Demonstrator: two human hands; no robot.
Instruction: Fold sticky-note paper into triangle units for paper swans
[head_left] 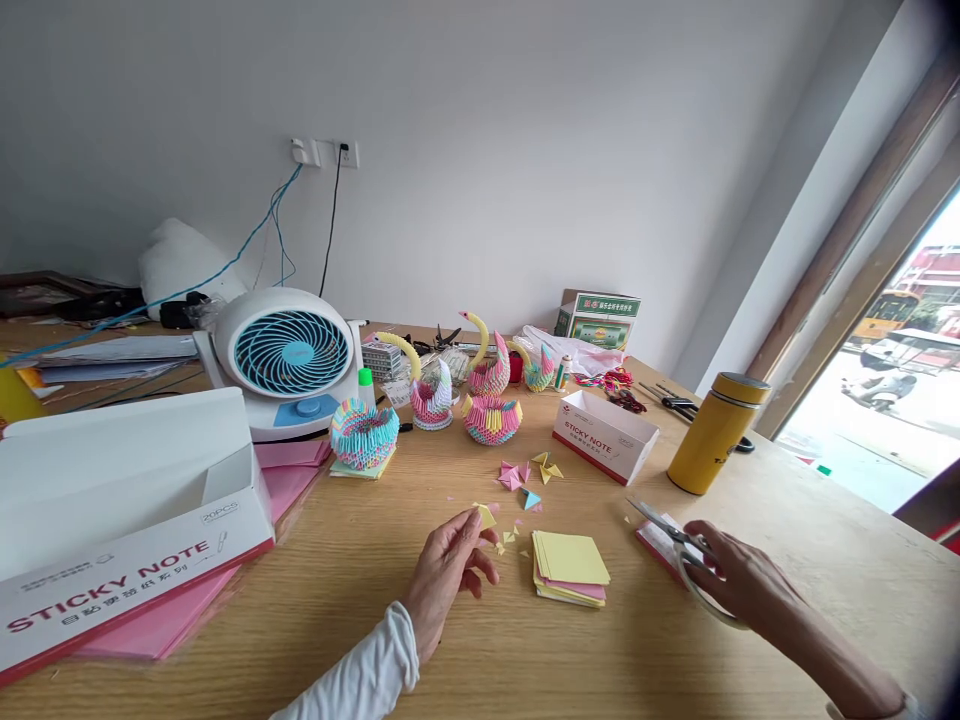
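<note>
My left hand [450, 565] is closed in a pinch on a small folded yellow paper piece [485, 516], just above the table. Under and beside it lie tiny yellow paper scraps [508, 537]. At the right my right hand [731, 570] grips the handles of a pair of scissors [667, 525], whose blades point up and left. The scissors are over a small flat box [660, 548], partly hidden by the hand. Between my hands sits a stack of yellow and pink sticky notes [571, 565]. Folded pink triangles [514, 475], yellow ones [547, 467] and a blue one [531, 498] lie beyond.
Several folded-paper swans and bowls [492, 420] stand at the back. An open sticky note box [606, 437] and a yellow bottle [716, 435] are at the right. A white fan [281, 350] and a large sticky note box [135, 545] occupy the left.
</note>
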